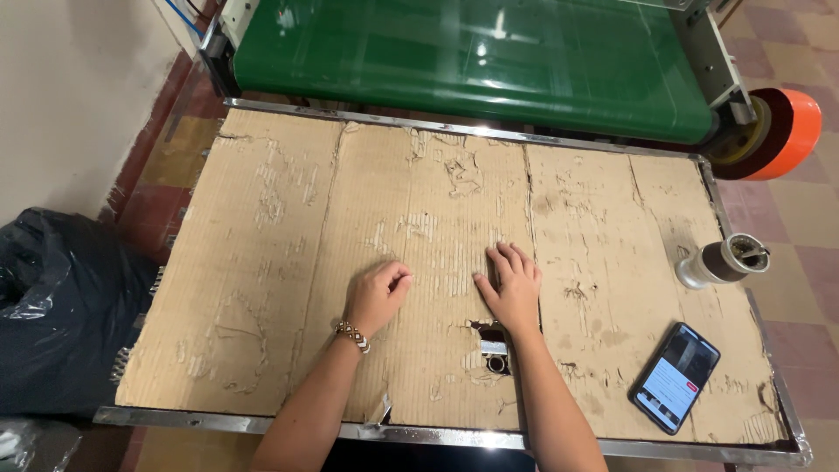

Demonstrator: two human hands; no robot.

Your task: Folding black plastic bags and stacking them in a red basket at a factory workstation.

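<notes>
My left hand (pixel 377 292) rests on the worn cardboard sheet (pixel 262 262) covering the table, fingers curled into a loose fist, holding nothing that I can see. A beaded bracelet (pixel 352 335) sits on that wrist. My right hand (pixel 510 282) lies flat, palm down, on the cardboard just to the right, fingers together and pointing away from me. Below the right wrist a hole in the cardboard (pixel 492 347) exposes a small metal part.
A green conveyor belt (pixel 472 57) runs along the table's far edge, with an orange tape roll (pixel 786 131) at its right end. A dark cylinder with a metal cap (pixel 724 260) and a lit phone (pixel 676 377) lie at right. A black bag (pixel 61 306) sits on the floor at left.
</notes>
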